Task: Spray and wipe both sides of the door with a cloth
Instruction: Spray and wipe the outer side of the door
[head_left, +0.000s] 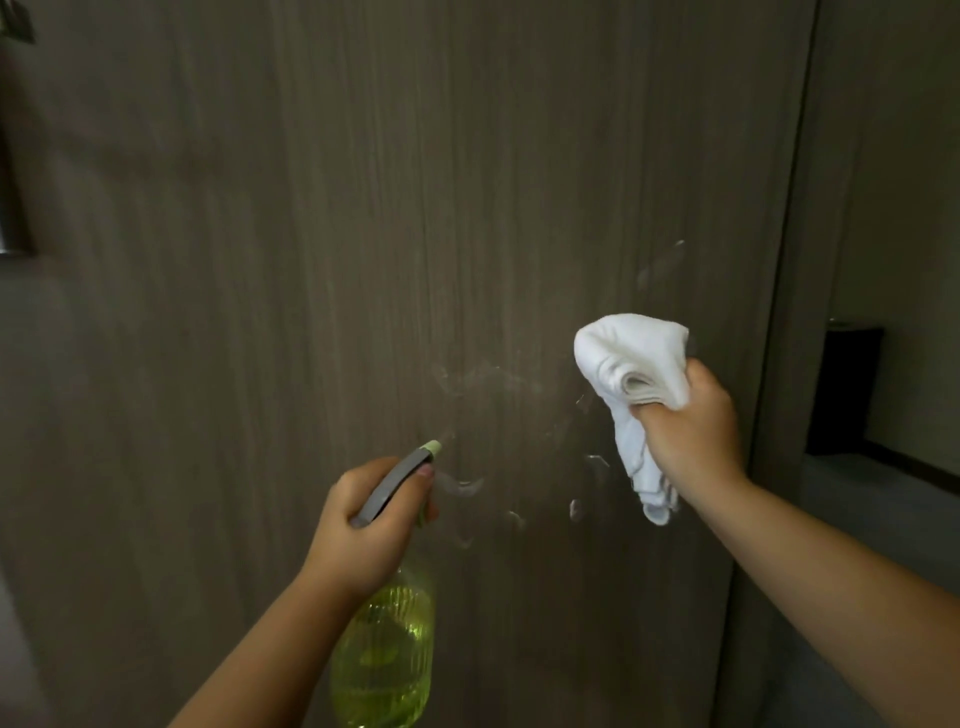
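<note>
Here the left hand (363, 525) grips the light spray bottle (384, 660) by its neck, while the right hand's fingers (691, 421) bunch the soft cloth (631, 358) near the wet door (311, 260).

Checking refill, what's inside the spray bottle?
Yellow-green liquid shows through the spray bottle; the left hand covers its neck, and the base is out of frame.

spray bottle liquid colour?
Yellow-green, seen through the clear ribbed spray bottle held in the left hand; head view, the only one.
</note>
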